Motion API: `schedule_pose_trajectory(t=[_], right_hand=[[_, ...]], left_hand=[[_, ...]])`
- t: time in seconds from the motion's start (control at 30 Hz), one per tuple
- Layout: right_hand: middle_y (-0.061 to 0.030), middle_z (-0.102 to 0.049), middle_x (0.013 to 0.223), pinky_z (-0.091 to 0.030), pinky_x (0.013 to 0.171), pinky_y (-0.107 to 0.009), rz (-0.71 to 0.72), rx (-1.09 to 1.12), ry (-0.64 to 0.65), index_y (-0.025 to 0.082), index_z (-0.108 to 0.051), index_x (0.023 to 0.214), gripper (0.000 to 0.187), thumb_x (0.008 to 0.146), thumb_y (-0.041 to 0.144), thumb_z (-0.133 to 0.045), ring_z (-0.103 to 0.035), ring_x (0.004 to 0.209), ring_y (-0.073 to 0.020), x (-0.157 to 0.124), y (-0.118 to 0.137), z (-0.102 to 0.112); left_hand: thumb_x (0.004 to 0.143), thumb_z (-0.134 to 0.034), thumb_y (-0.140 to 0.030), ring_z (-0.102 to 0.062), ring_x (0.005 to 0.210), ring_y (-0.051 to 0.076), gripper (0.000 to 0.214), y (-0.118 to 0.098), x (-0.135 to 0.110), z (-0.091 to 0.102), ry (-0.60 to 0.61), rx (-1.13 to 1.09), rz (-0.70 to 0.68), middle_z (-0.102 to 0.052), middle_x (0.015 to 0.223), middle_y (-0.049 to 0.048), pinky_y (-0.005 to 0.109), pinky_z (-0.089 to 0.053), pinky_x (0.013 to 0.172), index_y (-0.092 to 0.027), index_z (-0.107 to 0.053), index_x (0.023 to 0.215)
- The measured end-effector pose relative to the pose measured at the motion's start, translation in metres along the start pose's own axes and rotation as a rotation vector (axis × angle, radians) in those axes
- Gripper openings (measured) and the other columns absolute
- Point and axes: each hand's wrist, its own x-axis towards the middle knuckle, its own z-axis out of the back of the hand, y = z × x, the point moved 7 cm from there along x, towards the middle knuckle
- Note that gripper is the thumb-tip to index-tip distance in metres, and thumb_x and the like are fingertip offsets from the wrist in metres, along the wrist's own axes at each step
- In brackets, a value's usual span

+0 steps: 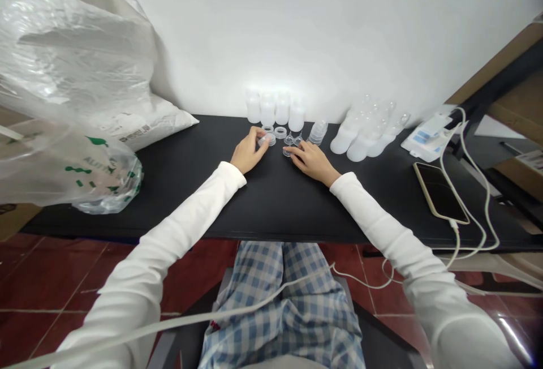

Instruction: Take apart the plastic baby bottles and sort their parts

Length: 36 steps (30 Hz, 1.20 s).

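My left hand [249,151] is closed around the edge of a white bottle ring [272,139], with thumb and fingers at its sides. My right hand [312,161] has its fingertips on a clear bottle nipple [287,152] lying low on the table; the exact grip is small and partly covered. Beyond it lie more clear nipples [298,139]. Another white ring [280,132] rests flat between the hands, further back. Several frosted baby bottles [267,110] stand upright in a row by the wall. Just right of them leans a stack of clear caps [318,131].
Several bottles fitted with clear tops [358,144] lie tilted at the right of the black table [263,205]. Further right are a blue-and-white packet [428,136], a phone [440,192] and a looping white cable [486,188]. Large plastic bags [85,69] crowd the left.
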Motion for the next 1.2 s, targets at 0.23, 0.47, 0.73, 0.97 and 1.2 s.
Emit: schedule_pose_trajectory(t=[0.23, 0.47, 0.73, 0.97, 1.2], right_hand=[[-0.0129, -0.067, 0.107, -0.050, 0.090, -0.044, -0.004, 0.218, -0.089, 0.018, -0.059, 0.126, 0.034, 0.099, 0.037, -0.054, -0.061, 0.096, -0.0280, 0.001, -0.002, 0.001], [-0.0076, -0.067, 0.097, -0.052, 0.079, -0.035, -0.138, 0.453, -0.336, 0.021, -0.059, 0.114, 0.026, 0.102, 0.041, -0.048, -0.060, 0.080, -0.0195, -0.003, -0.013, 0.024], [-0.0018, -0.067, 0.085, -0.049, 0.069, -0.028, -0.019, 0.641, -0.309, 0.025, -0.070, 0.112, 0.036, 0.102, 0.051, -0.048, -0.052, 0.065, -0.0134, -0.003, 0.013, 0.029], [-0.0008, -0.053, 0.077, -0.047, 0.067, -0.030, -0.144, 0.700, -0.350, 0.023, -0.070, 0.105, 0.037, 0.098, 0.056, -0.054, -0.046, 0.067, -0.0144, -0.002, 0.004, 0.030], [0.0026, -0.048, 0.079, -0.043, 0.058, -0.029, -0.319, 0.871, -0.360, 0.026, -0.046, 0.110, 0.048, 0.089, 0.066, -0.061, -0.047, 0.064, -0.0132, -0.003, -0.013, 0.013]], left_hand=[[0.098, -0.054, -0.049, -0.063, 0.063, 0.009, 0.029, 0.009, -0.002, -0.044, -0.026, -0.592, 0.368, -0.067, 0.087, 0.0006, 0.020, -0.049, 0.056, -0.021, -0.050, 0.095], [0.098, -0.057, -0.039, -0.069, 0.064, 0.011, 0.023, 0.005, -0.004, -0.058, 0.033, -0.846, 0.532, -0.067, 0.080, 0.0009, 0.023, -0.057, 0.064, -0.018, -0.053, 0.094], [0.096, -0.062, -0.036, -0.071, 0.077, 0.012, 0.021, -0.005, -0.008, -0.055, 0.105, -0.935, 0.534, -0.069, 0.084, 0.0021, 0.025, -0.060, 0.075, -0.015, -0.060, 0.096], [0.091, -0.068, -0.044, -0.072, 0.094, 0.015, 0.029, -0.022, -0.014, -0.065, 0.309, -1.012, 0.407, -0.071, 0.101, 0.0045, 0.032, -0.060, 0.090, -0.018, -0.064, 0.103], [0.079, -0.080, -0.032, -0.074, 0.102, 0.019, 0.046, -0.032, -0.019, -0.068, 0.409, -0.966, 0.302, -0.073, 0.118, 0.0070, 0.041, -0.058, 0.101, -0.022, -0.065, 0.121]])
